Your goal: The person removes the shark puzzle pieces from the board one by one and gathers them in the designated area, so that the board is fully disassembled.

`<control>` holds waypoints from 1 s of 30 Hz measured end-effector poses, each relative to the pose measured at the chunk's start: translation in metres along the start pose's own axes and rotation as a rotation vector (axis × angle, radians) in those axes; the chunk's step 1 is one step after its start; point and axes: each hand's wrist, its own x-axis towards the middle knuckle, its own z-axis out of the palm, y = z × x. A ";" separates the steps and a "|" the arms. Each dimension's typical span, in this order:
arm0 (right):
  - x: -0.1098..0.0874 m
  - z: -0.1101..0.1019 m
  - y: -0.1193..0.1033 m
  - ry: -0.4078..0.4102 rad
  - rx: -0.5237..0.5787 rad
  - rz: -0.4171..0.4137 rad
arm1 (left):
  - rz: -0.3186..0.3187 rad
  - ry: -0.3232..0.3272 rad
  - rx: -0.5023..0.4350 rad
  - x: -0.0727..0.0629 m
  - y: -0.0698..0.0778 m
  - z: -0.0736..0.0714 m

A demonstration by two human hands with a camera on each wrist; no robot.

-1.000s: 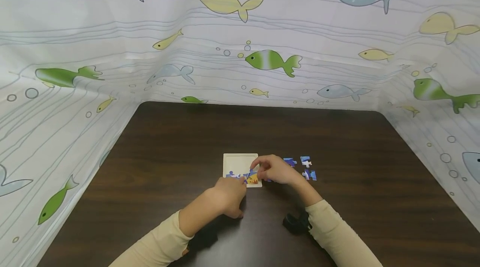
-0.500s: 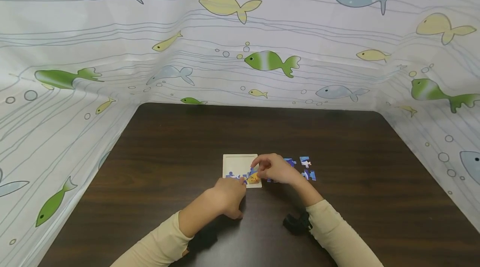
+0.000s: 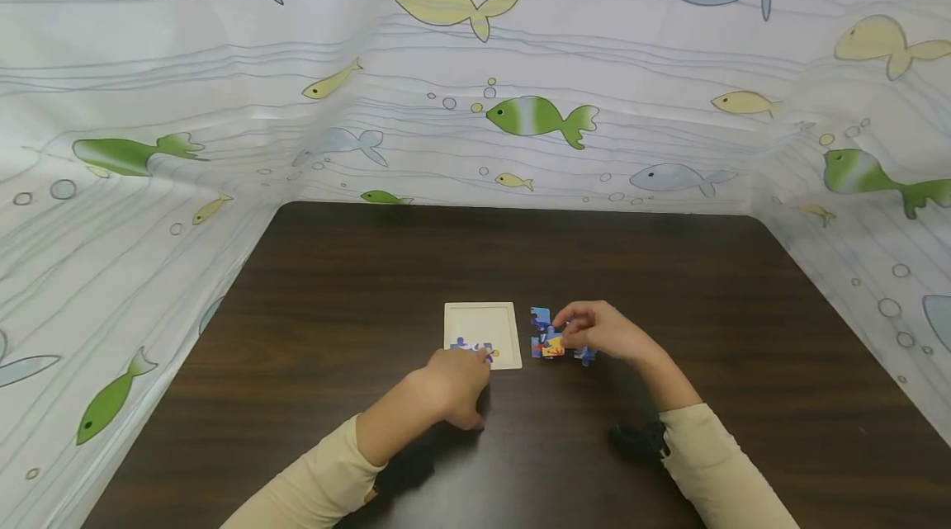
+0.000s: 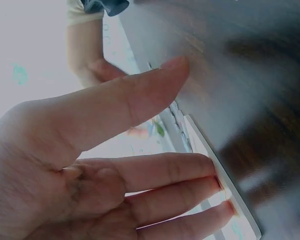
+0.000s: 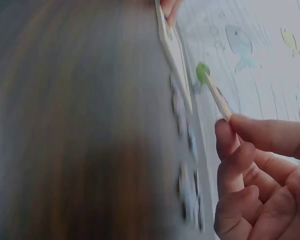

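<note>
A pale square puzzle tray [image 3: 483,316] lies on the dark table with a few joined jigsaw pieces [image 3: 462,342] along its near side. My left hand [image 3: 450,387] reaches over that near side. Its extended fingertips [image 4: 202,165] rest on the tray's edge and the pieces there, covering part of them; the thumb stands apart. To the right of the tray, my right hand [image 3: 605,332] pinches a yellow-and-blue jigsaw piece [image 3: 553,344] between thumb and forefinger. In the right wrist view the pinched jigsaw piece [image 5: 219,100] is edge-on, raised off the table.
Several loose blue jigsaw pieces [image 3: 540,316] lie right of the tray, some partly hidden by my right hand. The dark wooden table [image 3: 357,281] is bordered by a white fish-print curtain [image 3: 550,59] at the back and both sides.
My right hand has moved right, from over the tray to above the loose pieces, taking the yellow-and-blue jigsaw piece along. My left hand stays on the tray.
</note>
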 end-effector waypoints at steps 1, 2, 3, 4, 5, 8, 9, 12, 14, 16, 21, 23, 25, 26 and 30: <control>-0.003 -0.004 0.003 -0.007 0.002 0.014 | -0.001 -0.001 -0.006 0.000 0.000 -0.001; -0.006 -0.009 0.005 -0.010 -0.002 0.025 | -0.002 -0.001 -0.011 0.000 -0.001 -0.001; -0.009 -0.013 0.007 -0.010 -0.007 0.038 | -0.002 0.000 -0.014 0.000 -0.001 -0.002; -0.012 -0.017 0.009 -0.011 -0.009 0.049 | 0.000 0.001 -0.015 0.000 -0.002 -0.002; -0.015 -0.022 0.011 -0.010 -0.016 0.058 | 0.003 0.001 -0.015 0.001 -0.002 -0.002; -0.025 -0.035 0.015 -0.004 -0.045 0.086 | 0.013 -0.003 -0.015 0.002 -0.002 -0.002; -0.028 -0.038 0.016 -0.003 -0.053 0.097 | 0.015 -0.004 -0.016 0.002 -0.002 -0.002; -0.038 -0.046 0.021 -0.023 -0.056 0.139 | 0.020 -0.009 -0.020 0.002 -0.002 -0.001; -0.044 -0.049 0.024 -0.046 -0.056 0.165 | 0.021 -0.012 -0.019 0.003 -0.002 -0.001; -0.050 -0.051 0.027 -0.070 -0.054 0.190 | 0.020 -0.015 -0.019 0.003 -0.003 -0.001; -0.056 -0.054 0.031 -0.102 -0.057 0.211 | 0.014 -0.017 -0.017 0.002 -0.004 -0.001; -0.057 -0.054 0.032 -0.109 -0.060 0.215 | 0.014 -0.019 -0.015 0.002 -0.003 -0.001; -0.057 -0.054 0.032 -0.120 -0.066 0.214 | 0.015 -0.021 -0.015 0.003 -0.003 -0.001; -0.057 -0.054 0.033 -0.125 -0.068 0.216 | 0.016 -0.022 -0.017 0.003 -0.003 -0.001; -0.058 -0.054 0.033 -0.133 -0.079 0.220 | 0.016 -0.023 -0.025 0.003 -0.003 -0.001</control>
